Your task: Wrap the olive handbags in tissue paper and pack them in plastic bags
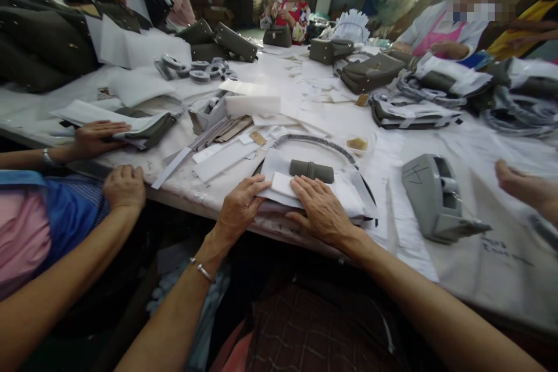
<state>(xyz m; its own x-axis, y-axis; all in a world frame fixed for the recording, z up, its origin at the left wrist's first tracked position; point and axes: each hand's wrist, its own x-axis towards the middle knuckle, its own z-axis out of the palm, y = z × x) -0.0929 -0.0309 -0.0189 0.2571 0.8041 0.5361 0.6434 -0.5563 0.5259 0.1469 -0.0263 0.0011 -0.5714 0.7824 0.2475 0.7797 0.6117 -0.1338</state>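
Note:
A dark olive handbag lies on the table in front of me, mostly hidden under a white sheet [349,193]. Its wrapped handle [314,140] arches away from me. On the sheet sit a dark olive strap piece [311,171] and a folded white pad [282,184]. My right hand [322,209] lies flat over the pad's right end, fingers stretched and thumb apart. At the pad's left end, the stretched fingertips of my left hand [242,203] rest on the white sheet, with the thumb below them.
Right of the bag stands a grey tape dispenser [431,197]; a co-worker's hand [527,186] is beyond it. On my left another person's hand [100,136] rests on a wrapped bag [152,128]. Card strips [229,128], tape rolls [200,72] and a small dish [357,144] lie ahead.

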